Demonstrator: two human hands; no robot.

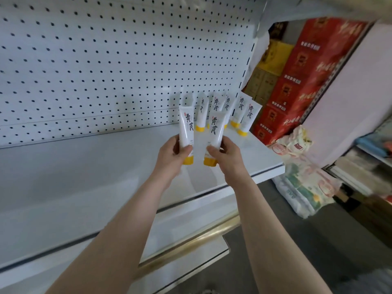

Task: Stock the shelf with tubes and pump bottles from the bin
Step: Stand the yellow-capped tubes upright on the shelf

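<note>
Both hands (176,153) hold tubes (186,126) above shelf (265,168) edge.

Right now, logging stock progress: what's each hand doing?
Left hand: closed on a white tube.
Right hand: closed on another white tube.

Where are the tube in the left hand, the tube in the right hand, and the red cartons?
Tube in the left hand (186,126): head view, on its white printed body.
Tube in the right hand (216,129): head view, on its white body.
Red cartons (297,81): head view, on the stack's front face.
</note>
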